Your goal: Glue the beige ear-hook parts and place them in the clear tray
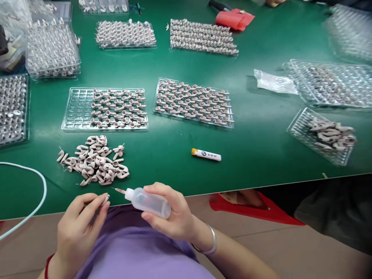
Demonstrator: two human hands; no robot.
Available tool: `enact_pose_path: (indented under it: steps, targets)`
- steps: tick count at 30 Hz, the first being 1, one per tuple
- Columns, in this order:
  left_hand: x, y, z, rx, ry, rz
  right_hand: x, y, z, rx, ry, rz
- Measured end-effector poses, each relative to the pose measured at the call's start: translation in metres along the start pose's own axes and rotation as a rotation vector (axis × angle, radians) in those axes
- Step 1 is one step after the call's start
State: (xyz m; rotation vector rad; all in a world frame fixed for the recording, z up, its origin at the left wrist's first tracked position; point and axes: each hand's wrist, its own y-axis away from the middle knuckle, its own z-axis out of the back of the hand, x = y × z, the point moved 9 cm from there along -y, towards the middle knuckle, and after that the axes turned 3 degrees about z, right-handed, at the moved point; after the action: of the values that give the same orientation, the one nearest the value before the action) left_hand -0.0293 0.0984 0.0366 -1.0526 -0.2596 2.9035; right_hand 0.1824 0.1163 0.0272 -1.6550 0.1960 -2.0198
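Observation:
My right hand (171, 213) is wrapped around a small clear squeeze bottle (149, 201) with a needle tip that points left. My left hand (80, 223) is pinched closed just left of that tip, on a small pale piece I cannot make out. Both hands hover at the near edge of the green table (255, 143), over my purple shirt. A loose heap of small beige parts (94, 159) lies just beyond my left hand. Behind it a clear tray (104, 109) is partly filled with the same parts.
A fuller tray (194, 102) sits mid-table, with more filled trays (125, 35) at the back and both sides. A white lighter (206, 154) lies near the front. A white cable (37, 193) curves at left. Red items (234, 18) lie far back.

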Motion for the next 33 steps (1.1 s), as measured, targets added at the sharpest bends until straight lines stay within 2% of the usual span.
enact_pose_path:
  steps: [2,5,13,17,20,22,25,27,29,33]
  targets:
    - [-0.007,0.0,0.0,-0.035,-0.133,-0.145,0.003,0.0,-0.002,0.009,0.048,0.046]
    - [-0.013,0.001,-0.002,-0.042,-0.238,-0.261,0.008,0.001,-0.006,0.034,0.113,0.115]
    - [-0.026,0.003,-0.007,-0.063,-0.317,-0.391,0.011,-0.001,-0.012,0.084,0.209,0.171]
    - [-0.03,0.003,-0.006,-0.103,-0.308,-0.446,0.012,0.0,-0.009,0.068,0.171,0.174]
    - [-0.03,0.003,-0.005,-0.087,-0.272,-0.427,0.004,0.001,-0.004,0.042,0.058,0.069]
    - [-0.032,0.002,-0.004,-0.052,-0.201,-0.4,-0.009,0.001,-0.002,0.026,-0.057,-0.105]
    - [-0.041,0.001,-0.003,0.008,-0.068,-0.373,-0.025,0.0,-0.011,0.032,-0.275,-0.37]
    - [-0.05,0.001,-0.004,0.044,-0.015,-0.369,-0.028,-0.001,-0.021,0.033,-0.423,-0.472]
    - [-0.057,0.0,-0.006,0.08,0.009,-0.369,-0.027,-0.003,-0.029,0.015,-0.544,-0.508]
    - [-0.066,0.0,-0.007,0.104,0.035,-0.382,-0.019,-0.006,-0.036,0.003,-0.602,-0.443]
